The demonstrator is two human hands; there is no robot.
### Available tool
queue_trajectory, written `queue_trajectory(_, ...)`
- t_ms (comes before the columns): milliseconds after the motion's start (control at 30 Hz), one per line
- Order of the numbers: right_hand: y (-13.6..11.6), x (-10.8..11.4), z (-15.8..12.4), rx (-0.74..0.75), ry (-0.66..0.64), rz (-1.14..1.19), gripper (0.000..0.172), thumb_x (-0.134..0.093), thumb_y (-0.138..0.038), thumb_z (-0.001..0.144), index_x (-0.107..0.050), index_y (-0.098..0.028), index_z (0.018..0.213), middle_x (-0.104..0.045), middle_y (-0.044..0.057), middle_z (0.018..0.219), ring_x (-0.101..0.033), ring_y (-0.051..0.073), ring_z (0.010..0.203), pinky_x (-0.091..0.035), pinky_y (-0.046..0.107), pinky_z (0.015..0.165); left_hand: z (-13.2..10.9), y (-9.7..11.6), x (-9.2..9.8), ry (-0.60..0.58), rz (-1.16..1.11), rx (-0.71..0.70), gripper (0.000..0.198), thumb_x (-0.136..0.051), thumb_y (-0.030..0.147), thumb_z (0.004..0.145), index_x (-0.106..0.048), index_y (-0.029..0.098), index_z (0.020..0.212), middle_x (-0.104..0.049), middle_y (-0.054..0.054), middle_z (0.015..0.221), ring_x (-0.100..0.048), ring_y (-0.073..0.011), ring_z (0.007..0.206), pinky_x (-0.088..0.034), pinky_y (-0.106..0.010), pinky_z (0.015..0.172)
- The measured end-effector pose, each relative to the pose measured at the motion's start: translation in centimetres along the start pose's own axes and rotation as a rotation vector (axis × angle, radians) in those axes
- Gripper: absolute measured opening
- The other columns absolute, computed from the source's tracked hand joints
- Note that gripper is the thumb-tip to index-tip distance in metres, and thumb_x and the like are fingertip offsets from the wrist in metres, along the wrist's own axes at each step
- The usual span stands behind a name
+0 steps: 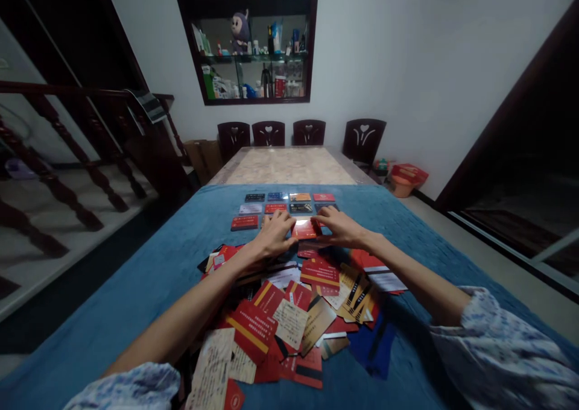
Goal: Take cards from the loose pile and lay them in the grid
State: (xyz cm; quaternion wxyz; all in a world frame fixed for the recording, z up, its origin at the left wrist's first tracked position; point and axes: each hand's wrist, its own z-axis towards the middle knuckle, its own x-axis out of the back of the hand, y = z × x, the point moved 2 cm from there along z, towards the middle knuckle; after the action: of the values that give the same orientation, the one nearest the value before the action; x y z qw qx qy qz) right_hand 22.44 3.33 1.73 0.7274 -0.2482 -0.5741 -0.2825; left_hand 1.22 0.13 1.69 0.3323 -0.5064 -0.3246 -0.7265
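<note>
A glossy red card [305, 229] is gripped between my two hands at the front row of the laid-out cards. My left hand [275, 234] pinches its left edge, fingers bent. At its right edge, my right hand [340, 227] curls its thumb and fingers around the side. Beyond them lie rows of cards, among them an orange card [300, 197], a blue card [277, 196] and a red card [244, 222] left of my left hand. Nearer me, under my forearms, spreads a loose heap of red, gold, white and blue cards [320, 272]. My right hand partly covers a dark card.
A blue cloth [172, 265] covers the near part of the table; the far part has a patterned top [294, 163]. Dark chairs [309, 132] stand along the far end. A wooden railing [58, 181] is on the left, a red bin [404, 178] on the right.
</note>
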Motion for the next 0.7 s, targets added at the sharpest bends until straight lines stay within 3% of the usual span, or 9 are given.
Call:
queue_trajectory(333,4.9,-0.8,-1.2,0.001,-0.003,0.037,0.018,-0.071,-0.026,0.083,-0.068,-0.018,0.099,-0.059,0.011,0.107,-0.052,0.025,0.100,-0.046,0.037,0.084,4.6,1.6,-2.1,-0.058,0.031,-0.017,0.023,-0.066,0.029,0.082,-0.065,0.019,0.103,-0.060,-0.013,0.115,-0.046,-0.0331,0.114,-0.042,-0.051,0.091)
queue_trajectory(700,7.8,-0.9,-0.8,-0.083,-0.098,0.021,0.010,-0.069,-0.024,0.084,-0.067,-0.017,0.091,-0.061,0.011,0.103,-0.054,0.022,0.093,-0.044,0.037,0.090,8.3,2.4,-3.7,-0.120,0.089,-0.015,0.020,-0.060,0.030,0.086,-0.064,0.016,0.100,-0.060,-0.015,0.120,-0.045,-0.0353,0.118,-0.040,-0.059,0.095)
